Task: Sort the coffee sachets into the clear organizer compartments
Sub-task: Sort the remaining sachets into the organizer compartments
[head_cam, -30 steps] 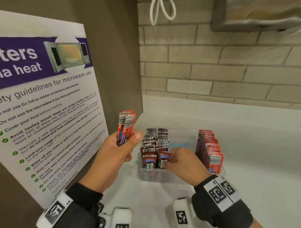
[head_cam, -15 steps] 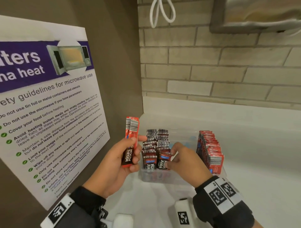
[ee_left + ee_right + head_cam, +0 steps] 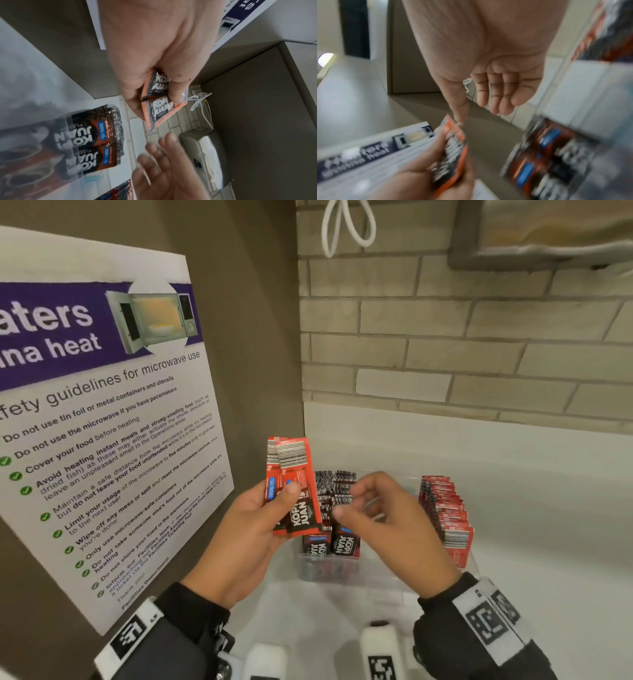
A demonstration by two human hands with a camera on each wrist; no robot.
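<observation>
My left hand (image 3: 260, 518) holds two red Kopi Juan sachets (image 3: 291, 484) upright, thumb across their fronts, just left of the clear organizer (image 3: 342, 575). In the left wrist view the sachets (image 3: 159, 102) sit pinched between thumb and fingers. My right hand (image 3: 363, 505) hovers over the organizer with loosely curled fingers and holds nothing, its thumb close to the held sachets. Dark brown sachets (image 3: 334, 498) stand packed in the organizer's left compartment. Red sachets (image 3: 445, 515) fill the right one. The right wrist view is blurred but shows the empty palm (image 3: 496, 83).
A microwave safety poster (image 3: 102, 422) covers the brown wall on the left, close to my left hand. The organizer stands on a white counter (image 3: 531, 542) in a corner below a brick wall. A white cable loop (image 3: 346, 227) and a metal dispenser (image 3: 548, 234) hang above.
My right hand has lifted off the dark sachets in the organizer and moved up toward the left hand. The left hand has turned the red sachets face-on and brought them nearer the organizer.
</observation>
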